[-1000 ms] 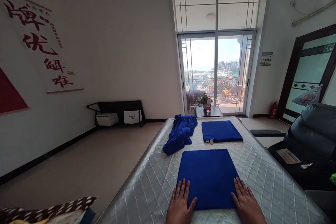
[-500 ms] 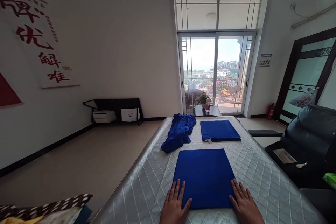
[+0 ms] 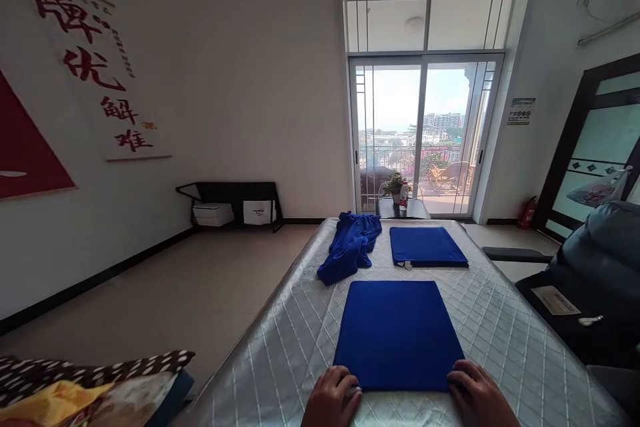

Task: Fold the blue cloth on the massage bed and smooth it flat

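Curls left hand [image 3: 330,399] and right hand [image 3: 483,395], unclear if pinching, at near corners, likely best holds, of nearest blue cloth [image 3: 397,337], probably soft, light, between table [image 3: 280,353] edges.

One left hand [image 3: 330,400] and one right hand [image 3: 483,397] make two. There is one near blue square [image 3: 397,337] and one far blue square [image 3: 429,245], two in all, plus one crumpled blue cloth [image 3: 350,247], one bottle [image 3: 403,197], one potted plant [image 3: 395,185] and one fire extinguisher [image 3: 527,213].

Bare left hand [image 3: 332,397] and right hand [image 3: 481,396] curled at near corners of flat blue fabric square [image 3: 397,335], crumpled blue cloth [image 3: 350,248] beyond, silver quilted cover [image 3: 280,353] beneath
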A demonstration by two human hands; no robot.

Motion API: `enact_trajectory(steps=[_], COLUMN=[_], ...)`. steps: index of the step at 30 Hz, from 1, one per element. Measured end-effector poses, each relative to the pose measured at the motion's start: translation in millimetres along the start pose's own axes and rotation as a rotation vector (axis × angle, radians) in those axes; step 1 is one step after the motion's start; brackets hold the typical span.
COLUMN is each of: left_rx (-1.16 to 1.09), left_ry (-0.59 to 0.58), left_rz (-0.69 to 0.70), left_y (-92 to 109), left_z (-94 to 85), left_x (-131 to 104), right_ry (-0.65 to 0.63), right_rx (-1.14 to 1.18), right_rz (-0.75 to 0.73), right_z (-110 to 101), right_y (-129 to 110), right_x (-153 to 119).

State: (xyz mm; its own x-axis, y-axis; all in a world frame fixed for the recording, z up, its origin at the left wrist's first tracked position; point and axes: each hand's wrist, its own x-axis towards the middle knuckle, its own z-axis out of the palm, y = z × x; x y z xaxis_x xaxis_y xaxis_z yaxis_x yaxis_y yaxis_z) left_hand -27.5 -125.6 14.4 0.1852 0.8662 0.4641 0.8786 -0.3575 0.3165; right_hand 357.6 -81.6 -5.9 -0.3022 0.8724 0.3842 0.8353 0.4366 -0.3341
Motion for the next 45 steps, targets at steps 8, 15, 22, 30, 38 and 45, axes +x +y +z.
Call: enact_trajectory(steps=[8,15,22,30,38,45], left_rx=[-0.083,-0.194,-0.02,0.183,0.043,0.009], left_ry=[-0.025,-0.053,-0.07,-0.082,-0.305,-0.293], left_rz=[-0.008,-0.059,0.014,0.162,-0.063,-0.123], left_y=[8,-3,-7,-2,5,7], left_z=[-7.9,-12.3,-19.7,-20.9,-37.2,-34.7], left_x=[-1,1,4,6,14,17], right_ry=[-0.053,-0.084,-0.081,0.046,0.092,0.109], right_rx=[0.154,0.221,0.191,0.097,0.088,-0.015], right_rz=[-0.023,-0.043,-0.078,-0.069,-0.124,-0.261], right_z=[-18,-24,-29,-36,-56,-102], right_y=[-3,-3,-2,-18,-28,-57], right_x=[-4,1,-1,10,14,51])
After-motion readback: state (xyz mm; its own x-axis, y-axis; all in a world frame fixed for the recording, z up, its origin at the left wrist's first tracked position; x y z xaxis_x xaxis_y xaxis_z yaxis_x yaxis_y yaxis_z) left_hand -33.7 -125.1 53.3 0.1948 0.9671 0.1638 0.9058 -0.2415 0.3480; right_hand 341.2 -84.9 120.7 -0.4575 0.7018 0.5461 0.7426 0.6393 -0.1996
